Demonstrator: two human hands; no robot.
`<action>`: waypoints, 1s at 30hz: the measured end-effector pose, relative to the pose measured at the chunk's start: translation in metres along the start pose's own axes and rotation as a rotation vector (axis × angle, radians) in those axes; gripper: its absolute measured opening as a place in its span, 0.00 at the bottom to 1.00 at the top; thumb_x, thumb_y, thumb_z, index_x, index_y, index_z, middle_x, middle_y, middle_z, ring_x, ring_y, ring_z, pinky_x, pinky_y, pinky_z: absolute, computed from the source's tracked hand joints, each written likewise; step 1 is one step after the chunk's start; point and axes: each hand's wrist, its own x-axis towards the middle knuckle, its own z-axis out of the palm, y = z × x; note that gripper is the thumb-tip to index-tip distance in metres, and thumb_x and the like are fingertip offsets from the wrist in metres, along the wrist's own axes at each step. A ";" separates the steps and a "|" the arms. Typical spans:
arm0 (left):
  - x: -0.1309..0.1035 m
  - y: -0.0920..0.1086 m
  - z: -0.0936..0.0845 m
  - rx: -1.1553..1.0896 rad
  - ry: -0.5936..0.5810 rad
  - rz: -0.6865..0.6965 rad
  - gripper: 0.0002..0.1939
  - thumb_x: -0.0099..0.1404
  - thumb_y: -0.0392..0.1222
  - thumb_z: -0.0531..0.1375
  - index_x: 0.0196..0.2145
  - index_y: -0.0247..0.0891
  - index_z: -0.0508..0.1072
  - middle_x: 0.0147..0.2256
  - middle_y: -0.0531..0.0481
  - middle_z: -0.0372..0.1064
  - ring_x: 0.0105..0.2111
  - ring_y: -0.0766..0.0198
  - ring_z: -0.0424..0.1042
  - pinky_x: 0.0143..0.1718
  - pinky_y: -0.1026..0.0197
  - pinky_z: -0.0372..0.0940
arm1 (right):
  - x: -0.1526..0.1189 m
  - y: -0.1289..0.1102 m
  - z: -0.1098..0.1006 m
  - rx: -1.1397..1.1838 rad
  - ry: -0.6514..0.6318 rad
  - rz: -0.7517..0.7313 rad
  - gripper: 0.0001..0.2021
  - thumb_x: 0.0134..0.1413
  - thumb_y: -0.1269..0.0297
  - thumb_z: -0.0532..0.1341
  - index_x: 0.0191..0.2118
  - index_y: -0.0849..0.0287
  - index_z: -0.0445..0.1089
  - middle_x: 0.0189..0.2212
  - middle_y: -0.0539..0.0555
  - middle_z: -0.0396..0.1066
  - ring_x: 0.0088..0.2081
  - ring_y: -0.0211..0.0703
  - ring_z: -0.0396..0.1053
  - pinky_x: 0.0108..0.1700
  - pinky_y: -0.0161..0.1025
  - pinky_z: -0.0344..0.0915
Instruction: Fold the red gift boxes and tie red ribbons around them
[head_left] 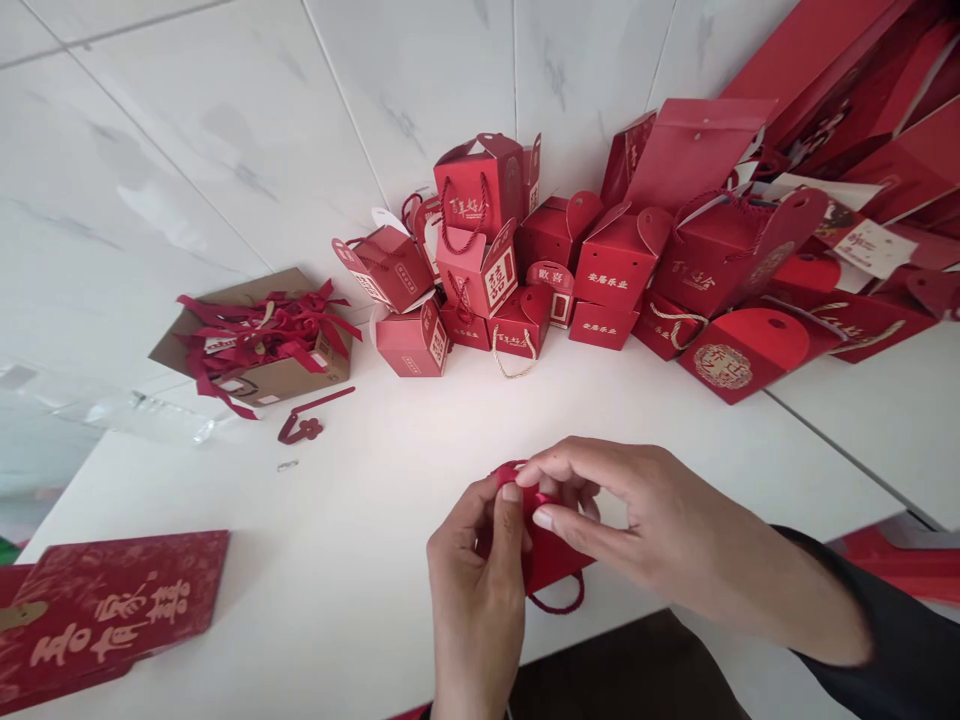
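Close to the table's front edge, a small red box (553, 556) with a dark red cord handle lies partly under both hands. My left hand (487, 550) is closed, its thumb and forefinger pinching a red ribbon (510, 472) at the top of the box. From the right, my right hand (607, 500) reaches over the box, its thumb and fingertips closed on the same red ribbon. The hands nearly touch, and they hide much of the box's top and left side.
Red gift boxes (472, 265) stand stacked along the marble wall. A cardboard box (300, 378) of red ribbons is at back left, with a dark red strip (322, 400) before it. Printed red packets (150, 590) lie at left; the white table (337, 560) ends before me.
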 end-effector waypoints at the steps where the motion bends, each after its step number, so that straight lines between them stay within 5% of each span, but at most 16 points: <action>1: 0.000 0.000 0.000 0.028 -0.030 0.018 0.19 0.69 0.57 0.59 0.39 0.38 0.79 0.28 0.50 0.71 0.27 0.65 0.66 0.28 0.64 0.63 | 0.003 -0.002 0.000 0.025 -0.013 0.014 0.10 0.61 0.73 0.61 0.43 0.50 0.72 0.38 0.45 0.78 0.36 0.36 0.76 0.37 0.32 0.72; 5: -0.002 0.000 -0.001 0.105 -0.169 0.101 0.16 0.71 0.51 0.55 0.45 0.41 0.78 0.39 0.44 0.76 0.37 0.57 0.72 0.35 0.59 0.66 | 0.009 -0.006 0.002 0.089 -0.031 0.026 0.09 0.61 0.73 0.60 0.43 0.52 0.73 0.36 0.46 0.77 0.34 0.37 0.75 0.37 0.33 0.73; 9: -0.003 0.000 -0.001 0.175 -0.188 0.105 0.10 0.68 0.48 0.59 0.39 0.41 0.77 0.32 0.45 0.74 0.33 0.56 0.71 0.32 0.58 0.65 | 0.008 -0.006 0.001 0.124 -0.062 0.005 0.10 0.62 0.74 0.60 0.43 0.51 0.72 0.37 0.45 0.77 0.34 0.35 0.75 0.35 0.31 0.72; 14: 0.000 0.003 -0.003 0.149 -0.076 0.069 0.16 0.69 0.54 0.58 0.30 0.41 0.75 0.27 0.49 0.69 0.30 0.59 0.67 0.31 0.59 0.61 | 0.009 0.002 -0.003 -0.055 -0.026 -0.200 0.14 0.68 0.73 0.56 0.54 0.53 0.70 0.52 0.51 0.73 0.54 0.40 0.71 0.57 0.39 0.67; 23: 0.009 0.008 -0.014 0.161 -0.203 0.021 0.23 0.70 0.57 0.55 0.22 0.40 0.68 0.24 0.50 0.65 0.26 0.63 0.64 0.26 0.63 0.58 | 0.009 0.008 0.005 -0.098 0.032 -0.058 0.07 0.64 0.73 0.58 0.38 0.55 0.71 0.38 0.51 0.75 0.39 0.41 0.73 0.42 0.38 0.71; 30: 0.011 0.003 -0.016 -0.139 -0.169 -0.112 0.11 0.68 0.48 0.61 0.40 0.41 0.81 0.31 0.50 0.71 0.31 0.66 0.65 0.34 0.67 0.65 | 0.001 0.008 0.010 0.007 0.009 -0.053 0.06 0.63 0.73 0.59 0.38 0.54 0.68 0.38 0.48 0.73 0.41 0.39 0.71 0.45 0.37 0.68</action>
